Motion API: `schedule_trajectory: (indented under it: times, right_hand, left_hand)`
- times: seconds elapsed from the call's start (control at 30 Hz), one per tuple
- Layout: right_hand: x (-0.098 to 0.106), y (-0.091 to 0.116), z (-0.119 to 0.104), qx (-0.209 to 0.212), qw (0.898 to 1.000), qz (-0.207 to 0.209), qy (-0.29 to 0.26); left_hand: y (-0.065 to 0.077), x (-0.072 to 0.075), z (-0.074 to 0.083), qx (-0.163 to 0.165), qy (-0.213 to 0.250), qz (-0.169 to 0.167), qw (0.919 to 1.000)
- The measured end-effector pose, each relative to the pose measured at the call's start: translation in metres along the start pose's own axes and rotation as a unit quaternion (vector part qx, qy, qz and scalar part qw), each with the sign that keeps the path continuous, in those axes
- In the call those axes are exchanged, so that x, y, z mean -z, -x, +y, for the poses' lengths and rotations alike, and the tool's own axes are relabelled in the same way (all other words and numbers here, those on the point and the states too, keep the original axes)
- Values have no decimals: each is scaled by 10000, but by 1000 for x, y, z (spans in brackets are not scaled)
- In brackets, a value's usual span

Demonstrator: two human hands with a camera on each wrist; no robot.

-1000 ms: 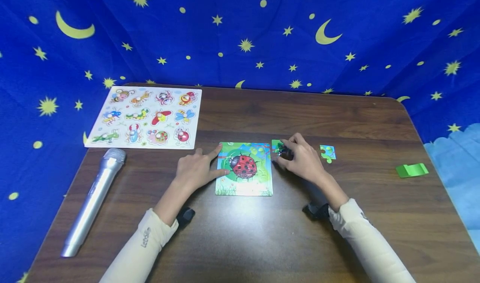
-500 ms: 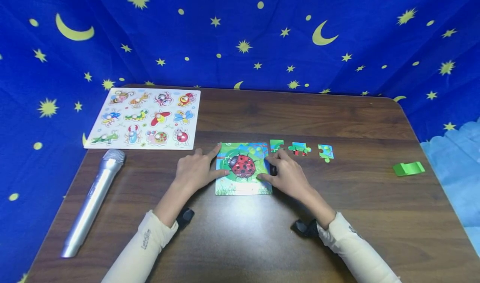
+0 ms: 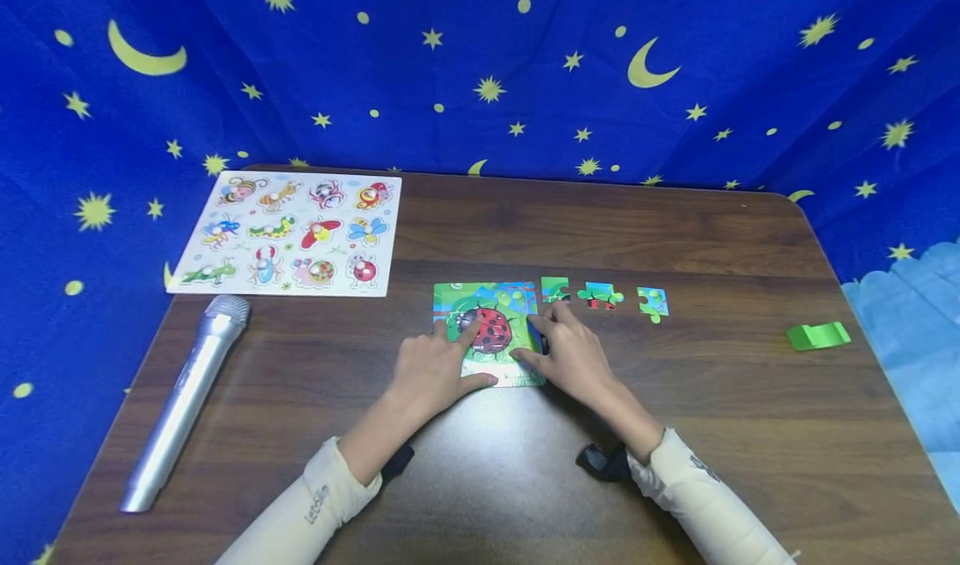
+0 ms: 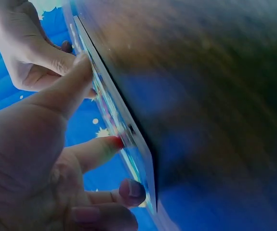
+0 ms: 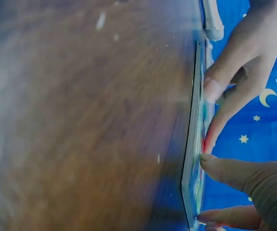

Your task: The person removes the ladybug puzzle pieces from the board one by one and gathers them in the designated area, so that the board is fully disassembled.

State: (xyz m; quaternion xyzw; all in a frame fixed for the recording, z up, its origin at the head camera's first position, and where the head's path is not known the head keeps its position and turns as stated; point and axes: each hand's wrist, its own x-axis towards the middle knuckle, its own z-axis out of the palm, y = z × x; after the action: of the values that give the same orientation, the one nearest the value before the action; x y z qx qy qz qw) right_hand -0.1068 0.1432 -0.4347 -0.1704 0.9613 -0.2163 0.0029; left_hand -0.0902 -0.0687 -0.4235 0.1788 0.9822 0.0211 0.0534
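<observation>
A square ladybug jigsaw puzzle (image 3: 495,329) lies flat on the table, its board seen almost edge-on in the left wrist view. My left hand (image 3: 431,373) reaches over its lower left part. The index finger touches the red ladybug and the thumb rests near the front edge, both fairly straight. At the right side of the puzzle, my right hand (image 3: 573,357) touches the face with thumb and index fingertip apart. Its other fingers are partly hidden. Just beyond that hand lie three loose jigsaw pieces: a green one (image 3: 553,289), a blue-and-red one (image 3: 600,295) and a blue-green one (image 3: 653,302).
An insect peg puzzle board (image 3: 288,233) lies at the back left. A silver microphone (image 3: 183,407) is in front of it. A green bent strip-like object (image 3: 818,336) lies near the right edge of the wooden table (image 3: 675,482). A blue star-patterned cloth (image 3: 420,57) hangs behind.
My right hand has left the loose pieces and come left onto the puzzle's right side. My left hand has moved from the left edge rightward and nearer, over the ladybug.
</observation>
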Motion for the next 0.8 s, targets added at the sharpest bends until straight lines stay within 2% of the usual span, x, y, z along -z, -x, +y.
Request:
schedule_trajectory:
  times: [0.17, 0.4, 0.6, 0.8]
  right_hand:
    - [-1, 2, 0, 61, 10000, 72, -17]
    - [-3, 2, -2, 149, 9996, 87, 204]
    - [-4, 0, -6, 21, 9994, 143, 300]
    - [-8, -4, -8, -209, 9992, 352, 18]
  left_hand:
    - [0, -1, 2, 9, -147, 151, 9998]
    - [-2, -1, 2, 48, -170, 141, 9997]
    - [-2, -3, 2, 112, -129, 168, 9997]
    - [-3, -5, 2, 202, 2, 109, 9997]
